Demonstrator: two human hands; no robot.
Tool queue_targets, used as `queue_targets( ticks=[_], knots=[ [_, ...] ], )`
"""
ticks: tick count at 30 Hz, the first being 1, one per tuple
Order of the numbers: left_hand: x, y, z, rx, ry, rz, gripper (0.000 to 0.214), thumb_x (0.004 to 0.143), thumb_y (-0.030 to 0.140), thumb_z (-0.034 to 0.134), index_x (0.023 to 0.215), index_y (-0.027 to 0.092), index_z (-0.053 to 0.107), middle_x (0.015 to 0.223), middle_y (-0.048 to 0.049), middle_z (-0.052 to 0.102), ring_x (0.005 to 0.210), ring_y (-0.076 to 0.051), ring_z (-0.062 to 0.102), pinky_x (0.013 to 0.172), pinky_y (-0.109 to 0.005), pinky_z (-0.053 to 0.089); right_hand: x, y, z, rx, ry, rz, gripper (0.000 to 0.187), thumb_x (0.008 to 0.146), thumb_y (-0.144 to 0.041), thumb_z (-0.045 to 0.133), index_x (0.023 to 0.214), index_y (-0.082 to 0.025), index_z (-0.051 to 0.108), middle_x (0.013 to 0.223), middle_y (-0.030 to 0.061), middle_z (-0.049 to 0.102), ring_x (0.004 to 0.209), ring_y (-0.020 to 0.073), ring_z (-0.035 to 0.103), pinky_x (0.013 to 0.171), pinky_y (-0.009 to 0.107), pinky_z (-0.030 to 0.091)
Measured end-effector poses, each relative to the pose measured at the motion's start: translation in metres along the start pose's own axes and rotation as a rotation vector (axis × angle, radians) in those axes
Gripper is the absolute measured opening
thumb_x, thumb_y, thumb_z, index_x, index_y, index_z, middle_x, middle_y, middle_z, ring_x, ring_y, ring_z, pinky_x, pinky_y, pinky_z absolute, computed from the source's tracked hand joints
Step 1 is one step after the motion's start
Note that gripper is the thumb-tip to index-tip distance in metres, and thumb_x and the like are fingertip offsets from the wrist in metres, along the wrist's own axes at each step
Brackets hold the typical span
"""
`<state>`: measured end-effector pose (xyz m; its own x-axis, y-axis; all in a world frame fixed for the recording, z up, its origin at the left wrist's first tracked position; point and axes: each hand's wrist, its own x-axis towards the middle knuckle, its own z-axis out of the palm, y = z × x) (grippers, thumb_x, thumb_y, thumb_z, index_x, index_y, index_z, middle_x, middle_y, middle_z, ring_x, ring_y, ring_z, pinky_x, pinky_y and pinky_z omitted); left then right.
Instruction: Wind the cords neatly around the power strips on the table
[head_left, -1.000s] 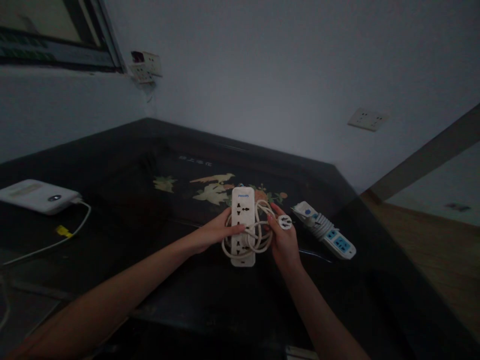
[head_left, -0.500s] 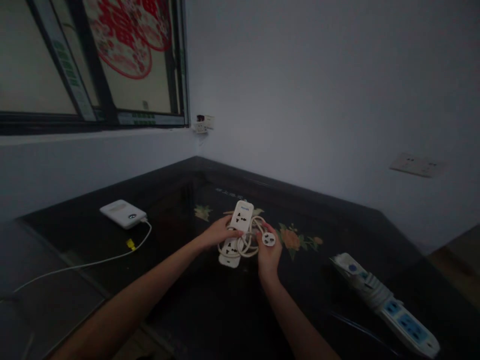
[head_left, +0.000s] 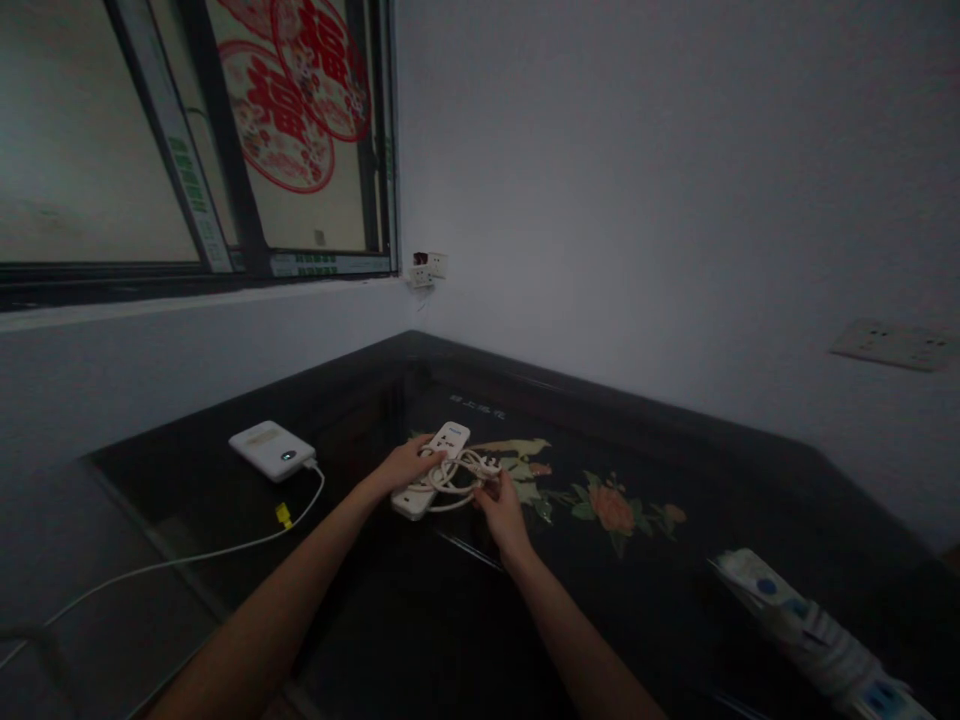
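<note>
A white power strip [head_left: 453,437] lies slanted in front of me at the middle of the dark table, its pale cord looped loosely across it. My left hand [head_left: 409,466] grips the strip from its left side, thumb over the top by the cord loops. On the right, my right hand [head_left: 501,505] has its fingers closed on the plug [head_left: 489,465] at the cord's end, with part of the cord beside it. The plug's pins point up and away from me. Fingers under the strip are hidden.
A white power bank [head_left: 271,449] with a white cable and yellow tag [head_left: 283,516] sits at the left. At the lower right lies another power strip [head_left: 817,640], wrapped in its cord. The glossy table [head_left: 420,620] meets a wall with sockets [head_left: 892,343]; a window is at upper left.
The power strip has tilted further and come down toward the tabletop. My right hand has turned the plug so its pins face away. The whole view has shifted a little.
</note>
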<state>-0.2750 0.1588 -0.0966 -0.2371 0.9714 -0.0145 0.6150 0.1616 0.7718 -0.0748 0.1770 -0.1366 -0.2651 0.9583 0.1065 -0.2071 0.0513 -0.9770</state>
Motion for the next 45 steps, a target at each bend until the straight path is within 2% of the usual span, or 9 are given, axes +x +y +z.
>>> queue_targets(
  ticks=[6,13,18,26,29,31,37,41,45],
  knots=[
    [0.008,-0.009,0.000,0.151,0.069,0.116,0.063,0.077,0.056,0.053,0.122,0.012,0.061,0.123,-0.0151,0.062,0.111,-0.030,0.058,0.097,-0.035,0.041,-0.006,0.000,-0.003,0.005,-0.052,0.081,0.056,0.060,-0.020,0.062,0.115,-0.019,0.053,0.110,0.0079,0.068,0.103,0.0228,0.063,0.094,0.038,0.046],
    [0.004,-0.006,-0.001,0.240,0.117,0.227,0.057,0.084,0.049,0.047,0.126,0.012,0.056,0.124,-0.0149,0.060,0.112,-0.026,0.057,0.098,-0.034,0.043,-0.040,-0.031,-0.045,-0.040,-0.082,0.197,0.047,0.059,-0.030,0.069,0.105,-0.021,0.065,0.116,0.0106,0.066,0.103,0.0281,0.063,0.074,0.039,0.055],
    [-0.007,0.011,-0.002,0.283,0.215,0.321,0.049,0.088,0.043,0.045,0.123,0.011,0.056,0.122,-0.0148,0.057,0.112,-0.025,0.055,0.099,-0.039,0.041,-0.086,-0.089,-0.124,-0.341,-0.138,0.070,0.031,0.074,-0.042,0.064,0.097,-0.021,0.070,0.104,0.0091,0.071,0.096,0.0254,0.066,0.079,0.038,0.055],
    [-0.036,0.050,0.021,0.348,0.252,0.693,0.030,0.090,0.030,0.043,0.107,0.017,0.064,0.111,-0.0098,0.064,0.105,-0.024,0.058,0.095,-0.040,0.044,-0.141,-0.152,-0.300,-0.937,0.631,-0.119,0.045,0.072,-0.055,0.058,0.099,-0.020,0.067,0.102,0.0107,0.070,0.096,0.0303,0.066,0.085,0.042,0.051],
    [-0.050,0.067,0.035,0.314,0.178,0.773,0.029,0.090,0.032,0.044,0.104,0.018,0.065,0.106,-0.0093,0.067,0.101,-0.024,0.061,0.093,-0.039,0.046,-0.153,-0.145,-0.347,-1.123,0.641,-0.062,0.057,0.070,-0.054,0.058,0.111,-0.015,0.061,0.109,0.0162,0.067,0.102,0.0332,0.063,0.088,0.046,0.049],
    [-0.061,0.079,0.045,0.275,0.067,0.810,0.028,0.090,0.032,0.044,0.103,0.019,0.065,0.105,-0.0081,0.068,0.100,-0.022,0.062,0.091,-0.037,0.047,-0.156,-0.134,-0.366,-1.210,0.527,-0.011,0.069,0.069,-0.051,0.061,0.124,-0.011,0.053,0.121,0.0203,0.061,0.110,0.0338,0.059,0.091,0.046,0.047],
    [-0.102,0.115,0.086,0.194,-0.225,0.856,0.024,0.091,0.027,0.044,0.102,0.021,0.065,0.102,-0.0047,0.069,0.097,-0.019,0.063,0.088,-0.033,0.048,-0.152,-0.127,-0.370,-1.502,0.257,0.213,0.096,0.065,-0.039,0.073,0.146,-0.017,0.027,0.130,0.0184,0.055,0.115,0.0338,0.057,0.090,0.043,0.047],
    [-0.124,0.137,0.112,0.065,-0.406,0.809,0.023,0.091,0.022,0.044,0.099,0.020,0.065,0.098,-0.0040,0.068,0.092,-0.016,0.064,0.083,-0.029,0.049,-0.148,-0.138,-0.352,-1.602,0.265,0.284,0.086,0.068,-0.035,0.071,0.145,-0.026,0.032,0.123,0.0152,0.060,0.106,0.0338,0.062,0.081,0.042,0.049],
    [-0.135,0.149,0.131,-0.076,-0.506,0.726,0.021,0.091,0.021,0.045,0.100,0.020,0.065,0.096,-0.0028,0.068,0.089,-0.015,0.063,0.082,-0.028,0.049,-0.150,-0.136,-0.324,-1.505,0.345,0.263,0.077,0.070,-0.035,0.068,0.140,-0.024,0.040,0.120,0.0141,0.062,0.103,0.0340,0.063,0.080,0.043,0.050]
  ],
)
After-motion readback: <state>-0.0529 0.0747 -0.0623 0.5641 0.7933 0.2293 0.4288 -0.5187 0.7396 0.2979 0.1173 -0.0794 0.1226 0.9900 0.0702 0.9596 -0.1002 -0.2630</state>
